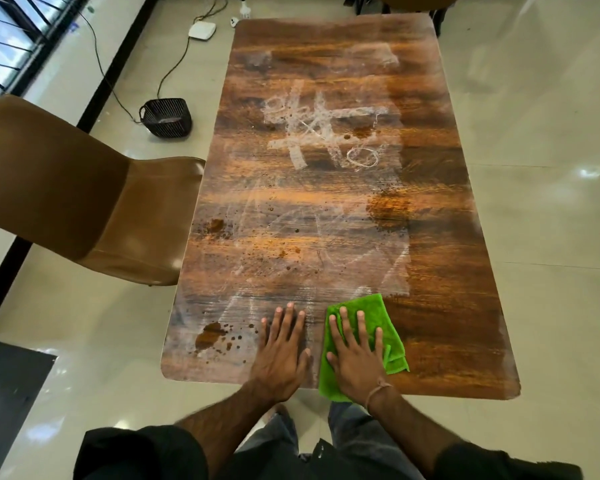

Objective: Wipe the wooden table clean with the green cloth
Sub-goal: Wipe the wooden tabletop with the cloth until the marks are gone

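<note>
While pressing green cloth (pixel 378 308) under flat right hand (pixel 355 355): early.
Left hand (pixel 281 355) flat, empty; wiped at 3, chalk (pixel 312 133) at 12 pending.

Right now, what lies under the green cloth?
The green cloth lies on the wooden table near its front edge, its near corner overhanging. The right hand presses flat on top. Any marks or spills beneath it are covered.

A thin knotted thread band (pixel 378 388) circles the wrist just behind the right hand (pixel 357 355). Both forearms are bare up to short black sleeves (pixel 142 452), and grey trousers (pixel 278 441) show between them.
</note>
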